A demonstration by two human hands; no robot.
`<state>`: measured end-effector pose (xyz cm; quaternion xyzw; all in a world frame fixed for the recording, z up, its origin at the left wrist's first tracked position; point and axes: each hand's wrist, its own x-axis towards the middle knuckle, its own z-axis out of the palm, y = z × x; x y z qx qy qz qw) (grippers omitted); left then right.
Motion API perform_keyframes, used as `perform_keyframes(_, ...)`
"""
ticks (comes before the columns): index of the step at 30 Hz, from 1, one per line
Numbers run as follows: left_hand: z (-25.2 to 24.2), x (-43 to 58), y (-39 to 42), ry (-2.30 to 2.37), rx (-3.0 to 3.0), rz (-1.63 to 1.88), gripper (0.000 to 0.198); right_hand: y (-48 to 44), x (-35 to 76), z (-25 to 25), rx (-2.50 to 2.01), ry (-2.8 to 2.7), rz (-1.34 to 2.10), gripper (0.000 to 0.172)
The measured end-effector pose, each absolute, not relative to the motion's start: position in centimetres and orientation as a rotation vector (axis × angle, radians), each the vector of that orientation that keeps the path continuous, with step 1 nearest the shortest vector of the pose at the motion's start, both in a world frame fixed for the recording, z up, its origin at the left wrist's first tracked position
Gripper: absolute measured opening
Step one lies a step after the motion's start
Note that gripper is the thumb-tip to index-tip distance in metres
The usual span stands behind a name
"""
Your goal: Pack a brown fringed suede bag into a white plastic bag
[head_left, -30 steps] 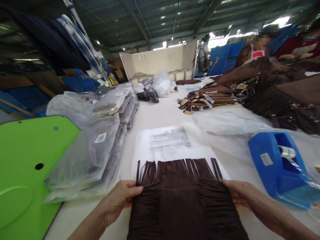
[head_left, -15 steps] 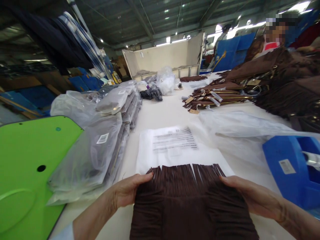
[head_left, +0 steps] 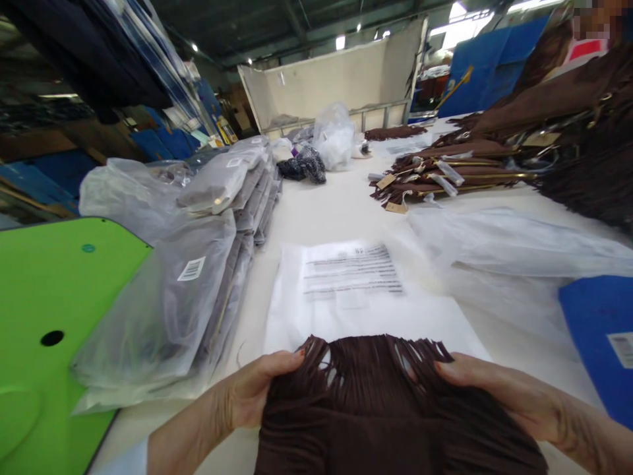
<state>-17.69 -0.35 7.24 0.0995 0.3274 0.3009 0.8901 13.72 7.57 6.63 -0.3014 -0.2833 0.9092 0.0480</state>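
A dark brown fringed item [head_left: 380,429] spans the bottom centre, its fringe edge pointing away from me. My left hand [head_left: 257,386] grips its left side, thumb on top and fingers hidden beneath. On the right side my right hand [head_left: 499,392] holds it the same way. Just beyond the fringe lies a white translucent plastic bag [head_left: 346,313] with printed text, flat on the white table [head_left: 321,214].
Bagged grey items with barcode labels [head_left: 198,303] are stacked at left, beside a green board [head_left: 59,290]. More clear plastic [head_left: 514,244] lies at right, near a blue bin [head_left: 598,330]. Brown fringed pieces [head_left: 445,168] are piled behind. A person [head_left: 583,49] is partly visible at back right.
The view has shifted, so the blue bin sits farther right. The fringe has bunched and curled, with gaps showing near both thumbs. Both hands keep their hold.
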Motion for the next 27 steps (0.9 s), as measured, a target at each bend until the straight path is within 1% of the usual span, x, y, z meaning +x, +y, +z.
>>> perform_keyframes(3,7.3,-17.5,-0.2,0.670,0.271,0.584,0.036,8.3,13.7,6.4,-0.953,-1.026,2.788,0.045)
perform_keyframes(6,6.8,-17.2,0.4,0.640,0.306,0.475,0.042,8.9,13.4,5.6,-0.884,-1.207,2.763,0.052)
perform_keyframes(10,5.9,-16.3,1.3,0.612,0.320,0.410,0.055,9.2,12.8,4.9,-0.802,-1.380,2.726,0.054)
perform_keyframes(16,5.6,-15.2,2.1,0.609,0.290,0.393,0.061,8.5,11.7,5.8,-0.690,-1.194,2.868,0.059)
perform_keyframes(19,6.4,-14.9,2.7,0.599,0.346,0.402,0.062,8.2,11.5,7.3,-0.653,-1.080,2.906,0.058)
perform_keyframes(21,7.5,-14.7,3.2,0.604,0.435,0.371,0.062,8.0,11.5,8.5,-0.617,-1.100,2.892,0.060)
perform_keyframes(24,9.8,-14.3,3.4,0.600,0.692,0.251,0.059,7.0,11.8,10.1,-0.642,-1.432,2.752,0.062)
perform_keyframes(25,10.6,-14.1,3.2,0.616,0.818,0.203,0.056,6.5,12.0,10.4,-0.684,-1.600,2.656,0.062)
perform_keyframes(27,11.9,-13.8,2.4,0.682,1.128,0.151,0.052,5.1,12.5,10.6,-0.780,-1.930,2.359,0.057)
